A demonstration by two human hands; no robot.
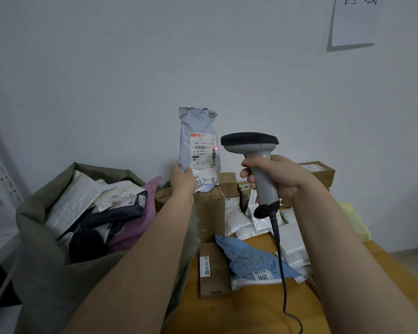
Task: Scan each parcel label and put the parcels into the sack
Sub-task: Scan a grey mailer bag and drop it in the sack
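Sack (38, 268) stands open at your far left: olive fabric, mouth wide, stuffed w/ parcels. Inside, a silver mailer (70, 203) lies on the left side, a dark parcel (117, 213) in the middle, and a pink parcel (141, 220) leans at the right rim.

Just right of the sack your left hand (182, 182) is raised, fingers & thumb pinching the lower left edge of a grey parcel (197, 124). You hold it upright in the air in front of the wall, label (203, 156) facing you. A red dot (216, 148) sits on the label's right edge, beside the barcode.

Below the parcel, cardboard boxes (210, 210) stand at the back of the tabletop (239, 314). Nearer you a flat brown box (214, 273) lies on the wood, w/ a blue parcel (251, 259) just beside it on the right, and white mailers (241, 222) behind that.

Next, your right hand (278, 175) has its fingers wrapped fully round the grip of the scanner (257, 153), index finger at the front. Can't tell if the trigger is pressed. Scanner head points left at the grey parcel, near it but not touching. Its black cable (281, 261) hangs down across the blue parcel & runs off the bottom edge.

Behind your right wrist sits another cardboard box (320, 168). Further right, a yellow bag (356, 220) lies at the tabletop's edge. Top right, a paper sheet (355, 20) hangs on the wall.
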